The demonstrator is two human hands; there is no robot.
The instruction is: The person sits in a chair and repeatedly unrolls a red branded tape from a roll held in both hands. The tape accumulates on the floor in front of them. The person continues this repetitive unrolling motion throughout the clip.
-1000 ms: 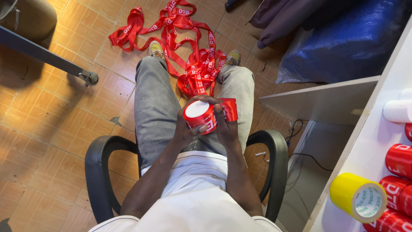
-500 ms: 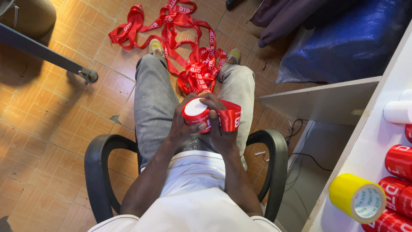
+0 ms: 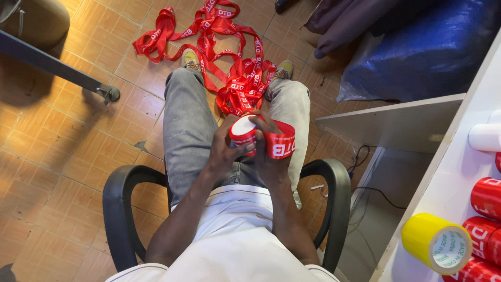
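Sitting in a black armchair [image 3: 121, 209] at the middle of the frame, the person holds a small red roll of ribbon with a white face [image 3: 243, 131] over the lap. The left hand [image 3: 225, 151] is curled shut around the roll from the left, fingers wrapped under it. The right hand [image 3: 267, 151] is closed on a loop of red printed ribbon [image 3: 281, 142], which now bulges out just right of the roll. Half a second ago that loop sat tighter against the roll and lower; the hands have risen a little toward the knees and the loop has swung outward (a turn of winding seems to be going on, though the view is too coarse to be sure of its direction).

From the hands the ribbon trails up into a loose red heap [image 3: 229, 68] on the tiled floor between the feet, upper middle of the frame.

The fingertips of both hands are hidden behind the roll, so how the ribbon's end is pinched cannot be made out. At the right edge a white shelf [image 3: 443, 198] carries a yellow tape roll [image 3: 437, 243] and red rolls [image 3: 488, 198], the latter cut off by the frame. A blue plastic sack [image 3: 428, 52] fills the upper right.
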